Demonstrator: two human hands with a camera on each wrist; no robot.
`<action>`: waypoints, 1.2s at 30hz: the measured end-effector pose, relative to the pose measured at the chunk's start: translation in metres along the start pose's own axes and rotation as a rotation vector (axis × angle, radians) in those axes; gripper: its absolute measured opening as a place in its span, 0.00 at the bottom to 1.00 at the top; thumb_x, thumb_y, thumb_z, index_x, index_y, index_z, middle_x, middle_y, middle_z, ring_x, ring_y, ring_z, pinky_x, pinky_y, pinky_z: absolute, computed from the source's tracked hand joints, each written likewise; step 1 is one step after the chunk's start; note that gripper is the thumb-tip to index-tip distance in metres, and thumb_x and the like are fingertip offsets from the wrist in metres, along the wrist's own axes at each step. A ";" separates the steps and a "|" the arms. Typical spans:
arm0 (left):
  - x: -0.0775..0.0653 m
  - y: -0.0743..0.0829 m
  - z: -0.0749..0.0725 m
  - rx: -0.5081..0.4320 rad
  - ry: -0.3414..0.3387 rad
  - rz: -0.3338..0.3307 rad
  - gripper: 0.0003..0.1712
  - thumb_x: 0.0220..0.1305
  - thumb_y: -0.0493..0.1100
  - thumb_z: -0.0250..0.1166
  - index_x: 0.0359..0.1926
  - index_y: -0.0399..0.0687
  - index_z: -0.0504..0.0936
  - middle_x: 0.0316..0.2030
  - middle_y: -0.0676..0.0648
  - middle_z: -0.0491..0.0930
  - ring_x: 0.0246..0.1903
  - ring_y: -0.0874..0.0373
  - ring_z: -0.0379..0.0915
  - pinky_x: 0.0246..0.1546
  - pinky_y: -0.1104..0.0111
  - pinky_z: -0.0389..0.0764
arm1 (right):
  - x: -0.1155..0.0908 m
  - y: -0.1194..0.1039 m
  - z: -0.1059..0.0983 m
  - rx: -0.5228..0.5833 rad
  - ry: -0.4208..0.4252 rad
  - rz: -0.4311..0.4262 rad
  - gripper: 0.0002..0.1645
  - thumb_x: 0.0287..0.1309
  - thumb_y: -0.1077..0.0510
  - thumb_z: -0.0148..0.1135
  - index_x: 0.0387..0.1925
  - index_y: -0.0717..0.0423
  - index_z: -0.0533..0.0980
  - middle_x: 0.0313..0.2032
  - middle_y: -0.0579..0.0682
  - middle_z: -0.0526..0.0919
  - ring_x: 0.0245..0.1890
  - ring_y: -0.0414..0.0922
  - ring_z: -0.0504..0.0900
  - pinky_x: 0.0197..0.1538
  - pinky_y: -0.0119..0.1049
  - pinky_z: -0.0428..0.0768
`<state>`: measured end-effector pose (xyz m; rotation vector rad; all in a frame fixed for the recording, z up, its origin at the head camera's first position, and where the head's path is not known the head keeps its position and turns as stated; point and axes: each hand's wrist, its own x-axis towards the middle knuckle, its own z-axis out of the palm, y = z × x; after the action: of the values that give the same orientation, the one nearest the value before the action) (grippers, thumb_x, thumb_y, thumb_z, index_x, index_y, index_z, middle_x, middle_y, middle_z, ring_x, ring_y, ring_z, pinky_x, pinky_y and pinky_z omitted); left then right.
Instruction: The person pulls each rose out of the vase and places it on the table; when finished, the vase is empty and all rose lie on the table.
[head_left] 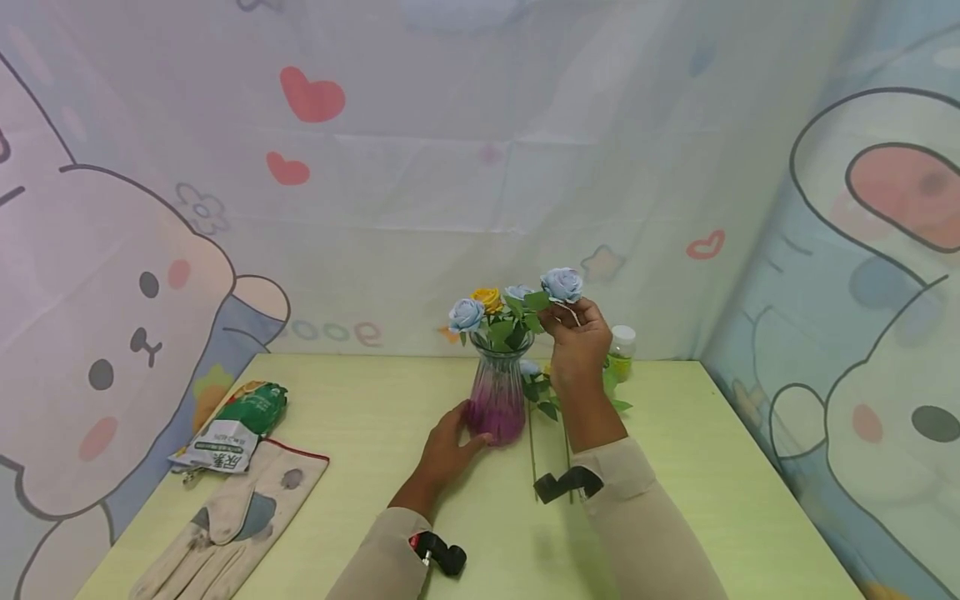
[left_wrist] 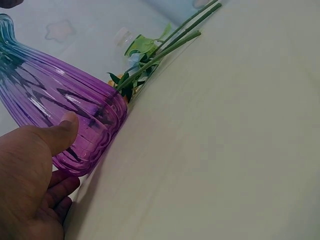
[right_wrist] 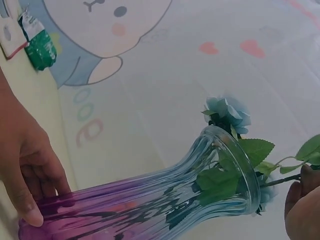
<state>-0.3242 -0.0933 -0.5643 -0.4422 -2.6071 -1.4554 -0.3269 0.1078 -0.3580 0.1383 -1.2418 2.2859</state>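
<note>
A ribbed glass vase, clear at the neck and purple below, stands upright on the table. My left hand holds its lower part, thumb on the near side and fingers around the base. Above and right of the rim, my right hand pinches the stem of a pale blue artificial rose. In the right wrist view that stem runs toward the vase mouth. A yellow rose and blue roses with green leaves stand in the vase.
More flower stems lie on the table right of the vase, blooms toward the back. Behind them is a white-capped bottle. At the left lie a green-and-white packet and a work glove. A printed curtain hangs behind.
</note>
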 end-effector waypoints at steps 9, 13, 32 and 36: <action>0.000 0.002 -0.001 -0.004 -0.005 -0.005 0.48 0.74 0.55 0.73 0.81 0.34 0.65 0.78 0.32 0.71 0.81 0.33 0.64 0.83 0.41 0.65 | 0.001 -0.004 -0.004 -0.336 -0.046 -0.062 0.02 0.72 0.72 0.66 0.40 0.66 0.83 0.46 0.44 0.81 0.63 0.43 0.82 0.57 0.27 0.86; 0.000 0.002 -0.002 0.000 -0.009 -0.002 0.48 0.74 0.55 0.73 0.82 0.34 0.65 0.78 0.32 0.71 0.81 0.34 0.64 0.83 0.41 0.65 | 0.002 -0.004 -0.006 -0.481 -0.101 -0.171 0.08 0.80 0.65 0.59 0.53 0.66 0.78 0.48 0.58 0.86 0.45 0.36 0.88 0.48 0.28 0.89; -0.002 0.005 -0.001 -0.010 -0.007 -0.009 0.47 0.73 0.53 0.73 0.81 0.33 0.65 0.77 0.32 0.72 0.80 0.34 0.65 0.82 0.41 0.65 | 0.001 -0.001 -0.016 -0.344 -0.167 0.057 0.12 0.73 0.75 0.62 0.54 0.71 0.73 0.53 0.79 0.82 0.44 0.43 0.96 0.58 0.34 0.91; -0.002 0.006 -0.002 -0.015 -0.008 -0.009 0.47 0.73 0.52 0.74 0.81 0.33 0.65 0.77 0.32 0.72 0.80 0.33 0.65 0.82 0.40 0.65 | 0.000 -0.001 -0.018 -0.354 -0.170 0.052 0.07 0.78 0.68 0.62 0.50 0.68 0.75 0.57 0.74 0.83 0.47 0.48 0.96 0.56 0.38 0.92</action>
<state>-0.3207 -0.0923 -0.5591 -0.4395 -2.6088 -1.4797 -0.3234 0.1224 -0.3681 0.1757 -1.7340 2.0913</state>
